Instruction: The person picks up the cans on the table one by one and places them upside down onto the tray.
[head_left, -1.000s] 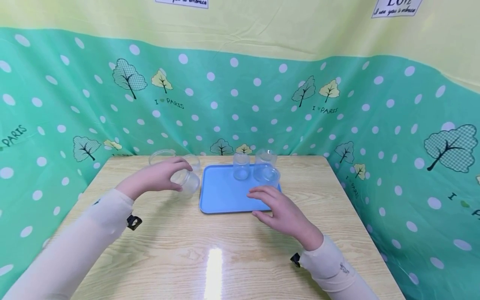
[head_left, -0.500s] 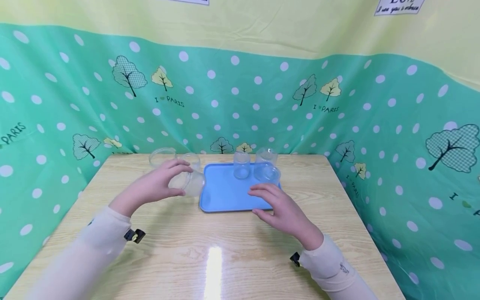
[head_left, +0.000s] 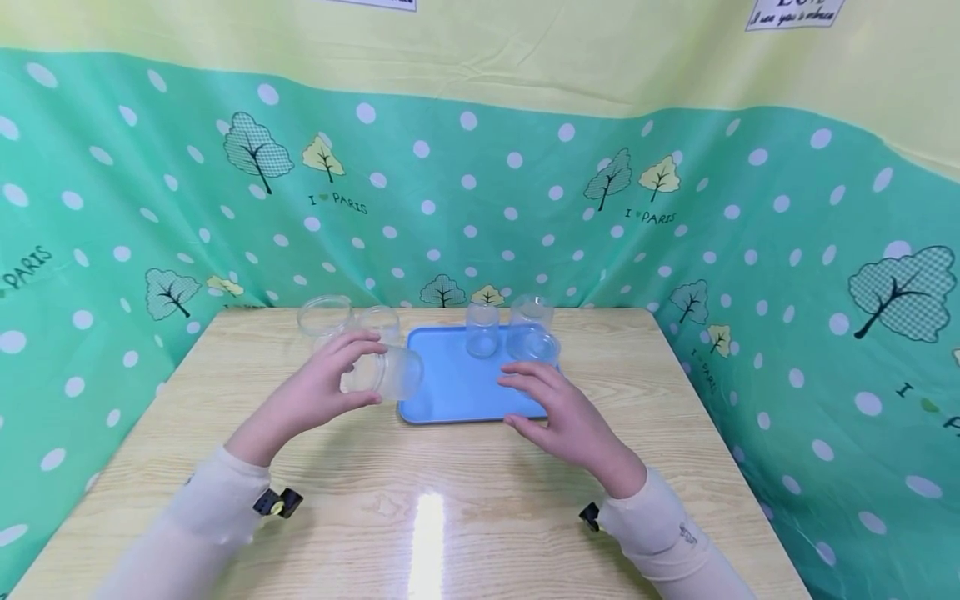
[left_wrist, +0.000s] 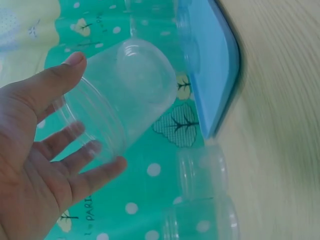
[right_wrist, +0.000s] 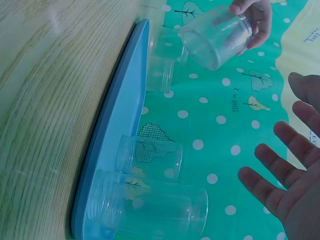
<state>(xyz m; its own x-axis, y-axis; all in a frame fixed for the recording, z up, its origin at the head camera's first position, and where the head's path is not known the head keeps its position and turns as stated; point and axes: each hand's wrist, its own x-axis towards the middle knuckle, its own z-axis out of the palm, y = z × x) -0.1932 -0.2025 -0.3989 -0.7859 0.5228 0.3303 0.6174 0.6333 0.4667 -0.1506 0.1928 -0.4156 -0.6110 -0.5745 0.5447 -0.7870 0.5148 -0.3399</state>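
A clear plastic jar (head_left: pixel 401 373) lies tipped on its side in the air, its base pointing right, over the tray's left edge. My left hand (head_left: pixel 322 392) holds it around the threaded mouth end; the left wrist view shows the thumb and fingers on that jar (left_wrist: pixel 135 90). Over the tray's right front part hovers my right hand (head_left: pixel 566 421), fingers loosely bent and apart, nothing in it. A small clear jar (head_left: pixel 482 332) and a larger clear jar (right_wrist: pixel 155 205) stand on the blue tray (head_left: pixel 457 400), mouth ends down in the right wrist view.
Behind my left hand, a wide clear jar (head_left: pixel 325 315) and a smaller one (head_left: pixel 378 321) stand on the wooden table (head_left: pixel 360 508), left of the tray. A green dotted curtain (head_left: pixel 465 208) closes off the back and sides.
My left hand has come nearer and a little right with the jar, turning it more onto its side, so its base now overlaps the tray. My right hand stays nearly where it was.
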